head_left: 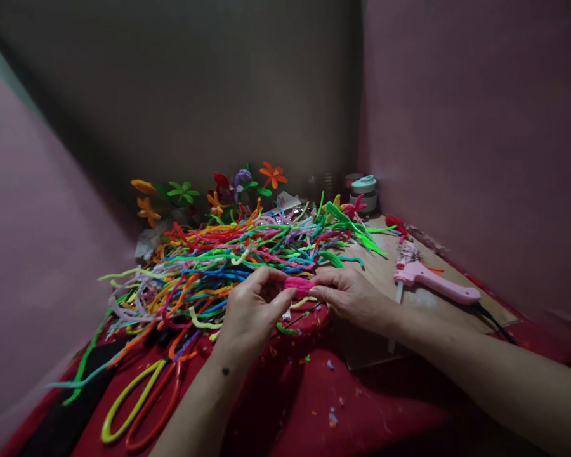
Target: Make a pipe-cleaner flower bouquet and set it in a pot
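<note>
Between my two hands is a small bundle of bright pink pipe cleaners (299, 285), held level above the table's front half. The thumb and fingers of my left hand (255, 303) pinch its left end. At the right end, my right hand (347, 293) grips it between thumb and forefinger. Just behind and to the left spreads a large tangled heap of coloured pipe cleaners (228, 244). Parts of the pink bundle are covered by my fingertips.
A pink glue gun (433, 279) lies on a brown board (375, 254) at right, its cord trailing off. Pipe-cleaner flowers (272, 174) and a lidded jar (364, 193) stand at the back. Yellow and red loop handles (118, 406) lie front left on the red cloth (285, 412), with scattered fluff.
</note>
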`<state>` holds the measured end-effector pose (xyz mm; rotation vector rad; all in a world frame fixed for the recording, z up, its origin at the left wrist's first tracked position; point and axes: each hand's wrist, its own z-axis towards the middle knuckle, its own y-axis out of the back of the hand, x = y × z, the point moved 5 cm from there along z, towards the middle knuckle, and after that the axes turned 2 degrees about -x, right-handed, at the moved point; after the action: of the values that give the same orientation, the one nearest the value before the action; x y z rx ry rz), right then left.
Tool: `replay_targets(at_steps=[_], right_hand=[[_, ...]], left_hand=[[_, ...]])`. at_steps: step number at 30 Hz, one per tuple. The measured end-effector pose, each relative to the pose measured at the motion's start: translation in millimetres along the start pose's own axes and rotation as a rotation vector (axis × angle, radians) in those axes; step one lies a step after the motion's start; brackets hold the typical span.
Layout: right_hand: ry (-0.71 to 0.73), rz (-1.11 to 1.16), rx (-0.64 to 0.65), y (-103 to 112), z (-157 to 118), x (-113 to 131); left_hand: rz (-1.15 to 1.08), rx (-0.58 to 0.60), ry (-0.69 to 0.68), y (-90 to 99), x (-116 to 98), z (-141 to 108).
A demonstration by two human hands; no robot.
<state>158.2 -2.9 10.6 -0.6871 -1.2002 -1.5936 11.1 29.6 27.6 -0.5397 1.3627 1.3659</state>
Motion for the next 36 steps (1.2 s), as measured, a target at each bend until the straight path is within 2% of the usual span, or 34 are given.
replay_targets(at_steps=[9,11,14,18,23,27,36], right_hand=[[0.048,-0.077,0.002,0.2,0.4,1.7],[0.099,-0.133,-0.022,1.1,-0.1,4.1],[0.275,-0.264,-0.113,4.0,-3.1,12.7],[0.507,-0.468,-0.234,5.9,-12.7,27.5],[0.658,-0.692,-0.361,7.9,-27.3,42.8],[0.795,-0.735,-0.415,9.5,-35.8,52.5],[0.792,-0.650,-0.449,11.7,-38.2,53.0]], left_hand=[[0.068,-0.019,-0.073,0.4,-2.6,-1.8],[0.062,-0.014,-0.072,-0.1,-1.7,-2.7],[0.054,-0.032,-0.112,-0.2,-4.5,-5.7],[0.030,-0.087,-0.256,2.0,-16.5,-11.8],[0.055,-0.122,-0.484,5.0,-30.9,-19.6],[0.110,-0.159,-0.644,6.0,-35.6,-26.6],[0.189,-0.232,-0.735,7.0,-39.1,-35.2]])
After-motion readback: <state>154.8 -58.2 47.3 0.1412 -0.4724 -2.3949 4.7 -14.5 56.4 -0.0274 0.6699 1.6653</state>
